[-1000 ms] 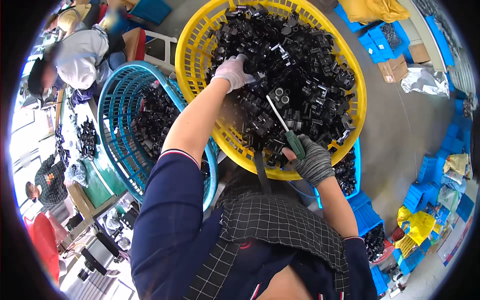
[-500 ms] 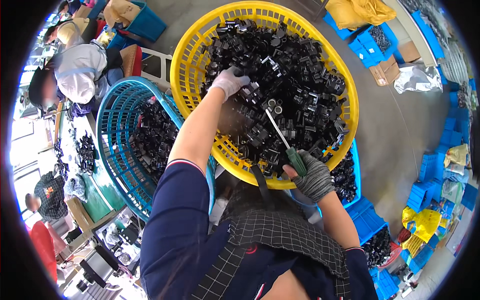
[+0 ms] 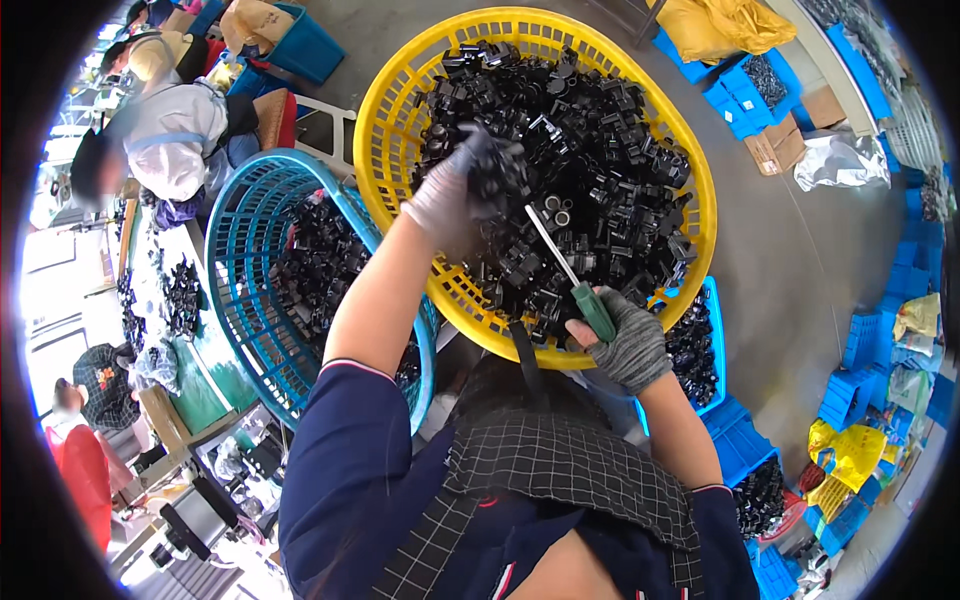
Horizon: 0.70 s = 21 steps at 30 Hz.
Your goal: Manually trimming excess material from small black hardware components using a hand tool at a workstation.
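Lower and more blurred now, the white-gloved left hand (image 3: 440, 200) has drawn back a little, apparently closed around blurred black plastic parts (image 3: 497, 180) over the round yellow plastic basket (image 3: 707, 215); a loose hold could let pieces drop; the grey-knit-gloved right hand (image 3: 632, 345) grips a green-handled metal screwdriver (image 3: 593, 309) over the same basket, its tip (exposed, aimed toward the left hand) close by; a hasty swing could jab those fingers.

Glossy plastic parts (image 3: 590, 190), smooth metal screwdriver shaft (image 3: 553, 246), rough knit glove (image 3: 637, 348).
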Motion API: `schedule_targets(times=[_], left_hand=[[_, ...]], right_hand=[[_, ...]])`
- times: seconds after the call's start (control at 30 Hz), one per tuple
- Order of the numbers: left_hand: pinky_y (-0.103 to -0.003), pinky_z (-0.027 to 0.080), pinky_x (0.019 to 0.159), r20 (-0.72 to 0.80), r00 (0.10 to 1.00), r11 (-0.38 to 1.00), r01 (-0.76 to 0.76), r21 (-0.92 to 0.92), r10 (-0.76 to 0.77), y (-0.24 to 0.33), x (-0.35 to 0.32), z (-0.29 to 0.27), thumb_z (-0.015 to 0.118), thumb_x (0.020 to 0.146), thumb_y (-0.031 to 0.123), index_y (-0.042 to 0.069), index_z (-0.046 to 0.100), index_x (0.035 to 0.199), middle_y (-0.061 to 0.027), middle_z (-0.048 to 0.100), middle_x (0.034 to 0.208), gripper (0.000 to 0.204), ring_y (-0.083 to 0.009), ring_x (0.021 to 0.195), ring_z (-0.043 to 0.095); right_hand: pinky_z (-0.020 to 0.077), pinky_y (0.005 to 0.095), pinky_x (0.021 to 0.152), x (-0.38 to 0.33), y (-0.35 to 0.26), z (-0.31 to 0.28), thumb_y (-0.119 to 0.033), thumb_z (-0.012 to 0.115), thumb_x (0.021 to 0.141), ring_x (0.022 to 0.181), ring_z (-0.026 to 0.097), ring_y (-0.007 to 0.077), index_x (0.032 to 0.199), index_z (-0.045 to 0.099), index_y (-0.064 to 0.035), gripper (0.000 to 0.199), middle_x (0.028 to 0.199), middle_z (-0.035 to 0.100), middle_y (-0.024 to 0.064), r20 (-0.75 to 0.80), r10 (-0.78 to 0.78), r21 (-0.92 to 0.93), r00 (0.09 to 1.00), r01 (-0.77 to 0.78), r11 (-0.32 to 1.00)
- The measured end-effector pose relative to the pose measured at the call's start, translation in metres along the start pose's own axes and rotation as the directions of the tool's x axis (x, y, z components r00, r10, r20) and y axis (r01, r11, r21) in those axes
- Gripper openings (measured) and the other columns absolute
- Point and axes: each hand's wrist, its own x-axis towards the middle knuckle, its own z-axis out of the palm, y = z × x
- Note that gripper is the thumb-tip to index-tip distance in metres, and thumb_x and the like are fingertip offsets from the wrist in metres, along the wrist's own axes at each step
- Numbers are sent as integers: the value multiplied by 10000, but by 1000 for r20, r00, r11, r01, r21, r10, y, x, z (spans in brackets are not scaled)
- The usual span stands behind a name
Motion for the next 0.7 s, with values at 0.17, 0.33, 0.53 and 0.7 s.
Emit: schedule_targets(times=[0.17, 0.33, 0.53, 0.7], left_hand=[[-283, 500, 648, 77, 995, 997, 60, 53, -64, -31, -50, 12, 576, 871, 515, 122, 601, 1167, 13, 654, 964, 493, -119, 824, 612], [-268, 482, 635, 94, 981, 887, -192, 420, 168, -57, -73, -30, 553, 877, 527, 86, 593, 1159, -4, 650, 955, 525, -129, 810, 608], [-254, 467, 643, -80, 967, 928, -208, 308, 243, -70, -138, -40, 540, 907, 461, 70, 586, 1145, -33, 646, 932, 460, -133, 816, 608], [-318, 502, 735, -385, 729, 771, -304, 560, 567, -67, -175, -118, 600, 886, 367, 61, 577, 1162, -79, 649, 961, 413, -188, 852, 620]], right_hand=[[518, 368, 673, 4, -18, -5, -457, 712, 776, 758, 661, 332, 1050, 630, -68, 483, 830, 674, 141, 128, -35, -69, 991, 44, 997], [518, 407, 674, -17, -14, -1, -558, 657, 772, 749, 658, 352, 1047, 635, -83, 549, 801, 670, 159, 214, -111, -229, 970, 161, 960], [520, 426, 689, -16, -35, 18, -607, 634, 754, 771, 661, 350, 1063, 635, -89, 603, 824, 673, 167, 355, -94, -358, 930, 228, 905], [520, 421, 722, -8, -24, 21, -653, 595, 756, 807, 663, 340, 1113, 619, -99, 660, 869, 681, 153, 371, -129, -278, 920, 243, 929]])
